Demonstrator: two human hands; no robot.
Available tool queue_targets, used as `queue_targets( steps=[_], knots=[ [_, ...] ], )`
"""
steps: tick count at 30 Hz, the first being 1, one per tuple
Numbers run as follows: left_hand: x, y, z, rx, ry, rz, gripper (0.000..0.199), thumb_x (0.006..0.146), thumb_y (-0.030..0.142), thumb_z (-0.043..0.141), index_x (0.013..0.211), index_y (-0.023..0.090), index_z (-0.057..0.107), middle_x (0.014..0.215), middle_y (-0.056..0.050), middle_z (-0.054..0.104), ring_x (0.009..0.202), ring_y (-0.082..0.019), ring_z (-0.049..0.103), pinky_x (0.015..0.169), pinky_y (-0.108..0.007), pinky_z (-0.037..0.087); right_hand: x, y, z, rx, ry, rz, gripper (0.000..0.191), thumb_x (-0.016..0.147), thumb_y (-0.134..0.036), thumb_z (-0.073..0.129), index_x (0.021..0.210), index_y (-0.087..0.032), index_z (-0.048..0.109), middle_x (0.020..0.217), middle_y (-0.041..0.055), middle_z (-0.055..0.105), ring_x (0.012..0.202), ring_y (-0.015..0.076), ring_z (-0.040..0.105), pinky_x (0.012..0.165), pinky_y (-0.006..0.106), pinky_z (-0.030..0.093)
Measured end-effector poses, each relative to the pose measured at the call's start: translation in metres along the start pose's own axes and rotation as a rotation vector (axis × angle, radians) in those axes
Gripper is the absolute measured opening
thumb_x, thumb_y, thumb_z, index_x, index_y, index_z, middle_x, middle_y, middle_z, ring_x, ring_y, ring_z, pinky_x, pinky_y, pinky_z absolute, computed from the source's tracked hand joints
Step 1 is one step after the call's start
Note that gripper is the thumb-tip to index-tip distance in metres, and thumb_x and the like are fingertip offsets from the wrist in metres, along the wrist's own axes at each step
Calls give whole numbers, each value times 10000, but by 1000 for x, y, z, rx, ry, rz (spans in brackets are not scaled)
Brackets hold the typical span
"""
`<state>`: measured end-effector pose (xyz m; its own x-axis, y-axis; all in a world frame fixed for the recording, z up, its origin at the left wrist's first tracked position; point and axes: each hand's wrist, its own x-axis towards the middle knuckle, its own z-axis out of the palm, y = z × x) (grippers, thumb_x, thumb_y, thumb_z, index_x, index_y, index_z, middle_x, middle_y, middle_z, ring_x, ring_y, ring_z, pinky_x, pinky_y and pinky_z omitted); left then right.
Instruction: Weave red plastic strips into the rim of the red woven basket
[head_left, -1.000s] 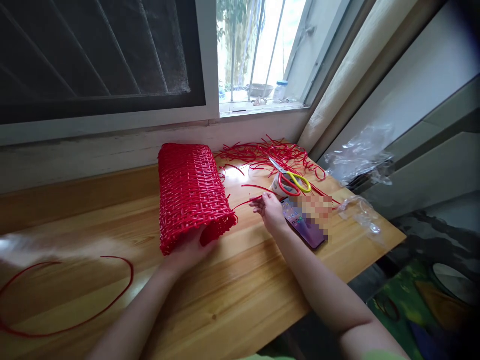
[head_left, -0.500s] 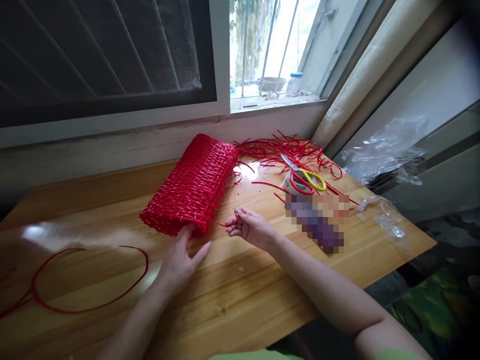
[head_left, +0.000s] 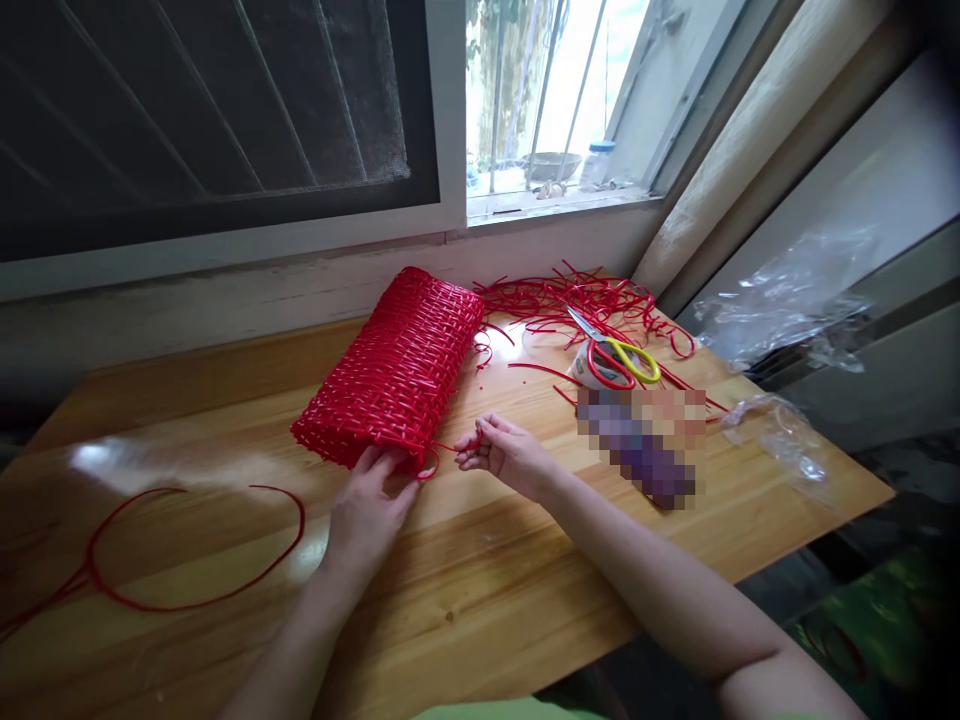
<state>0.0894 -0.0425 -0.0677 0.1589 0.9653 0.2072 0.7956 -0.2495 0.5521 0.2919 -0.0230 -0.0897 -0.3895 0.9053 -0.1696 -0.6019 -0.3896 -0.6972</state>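
A red woven basket (head_left: 397,370) lies on its side on the wooden table, its open end towards me. At that rim is my left hand (head_left: 371,505), its fingers reaching into the opening and the thumb outside by the lower right corner; the fingertips are partly hidden. A thin red strand (head_left: 444,446) runs from this corner to my right hand (head_left: 501,455), which is closed in a pinch on it. Beside my left thumb, a small loop of strand (head_left: 429,470) hangs off the rim.
Scissors (head_left: 615,355) with red and yellow handles rest on a white roll (head_left: 589,368). Behind them is a heap of cut red strands (head_left: 570,300). A long curved strand (head_left: 195,608) lies at left, clear plastic (head_left: 787,440) at right. A blurred-out object (head_left: 637,450) is near my right arm.
My left thumb has come in closer to the basket's rim, and the small loop there shows more plainly. My right hand still pinches the strand. The whole view has shifted slightly.
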Motion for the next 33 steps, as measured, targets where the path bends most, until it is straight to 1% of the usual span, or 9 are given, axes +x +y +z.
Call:
queue_targets(
  steps=[3, 7, 10, 14, 17, 20, 23, 28, 33],
  knots=[
    [-2, -2, 1, -160, 49, -40, 219, 744, 351, 600, 907, 210, 642, 963, -44, 615, 880, -190, 600, 785, -312, 487, 2, 0, 0, -21, 20, -10, 305, 766, -385, 620, 757, -158, 415, 792, 52, 660, 699, 147, 643, 676, 278, 500],
    [-4, -2, 6, -185, 101, -10, 214, 762, 355, 596, 911, 210, 644, 945, -40, 638, 855, -176, 613, 772, -301, 497, 3, -5, -3, -74, 69, -54, 324, 750, -406, 626, 742, -157, 420, 689, 11, 624, 580, 107, 593, 578, 237, 470],
    [-4, -7, 11, -128, 144, 161, 243, 797, 333, 563, 990, 201, 626, 949, -54, 660, 857, -182, 626, 767, -305, 508, 0, -16, -6, -165, 139, -123, 350, 726, -429, 640, 749, -167, 408, 550, -46, 547, 460, 64, 487, 446, 175, 373],
    [0, -18, 18, -48, 215, 447, 229, 834, 258, 515, 1033, 189, 603, 965, -72, 672, 894, -192, 628, 826, -328, 494, -7, -32, -5, -327, 188, -143, 386, 712, -472, 634, 753, -176, 390, 489, -67, 498, 432, 52, 420, 410, 157, 312],
    [4, -18, 22, -10, 195, 511, 245, 816, 302, 538, 1020, 179, 599, 952, -84, 670, 875, -201, 628, 799, -323, 496, -13, -37, 1, -376, 170, -144, 398, 716, -494, 620, 756, -178, 381, 490, -67, 502, 430, 52, 420, 414, 161, 319],
    [4, -8, 27, -7, 144, 396, 336, 739, 425, 609, 939, 155, 610, 864, -95, 663, 805, -222, 619, 728, -316, 489, -17, -37, 8, -379, 107, -138, 382, 742, -495, 592, 775, -179, 380, 530, -54, 537, 447, 59, 457, 436, 174, 352],
    [5, 6, 30, -157, 94, 182, 239, 791, 402, 548, 782, 172, 609, 680, -33, 619, 637, -164, 585, 641, -258, 451, -20, -35, 14, -393, 46, -124, 358, 774, -488, 559, 795, -181, 377, 564, -43, 563, 467, 70, 492, 462, 192, 380],
    [19, 21, 23, -709, 172, -144, 227, 805, 363, 524, 818, 164, 634, 769, -11, 636, 740, -145, 579, 727, -236, 423, -21, -32, 17, -452, 27, -120, 344, 791, -482, 541, 793, -176, 386, 556, -42, 556, 476, 74, 503, 484, 209, 397],
    [35, 22, 6, -1199, 236, -362, 204, 636, 311, 696, 756, 156, 643, 741, 5, 649, 688, -118, 584, 708, -244, 449, -21, -28, 18, -449, -14, -104, 318, 803, -450, 548, 784, -167, 403, 574, -30, 571, 500, 78, 527, 509, 217, 428]
  ],
)
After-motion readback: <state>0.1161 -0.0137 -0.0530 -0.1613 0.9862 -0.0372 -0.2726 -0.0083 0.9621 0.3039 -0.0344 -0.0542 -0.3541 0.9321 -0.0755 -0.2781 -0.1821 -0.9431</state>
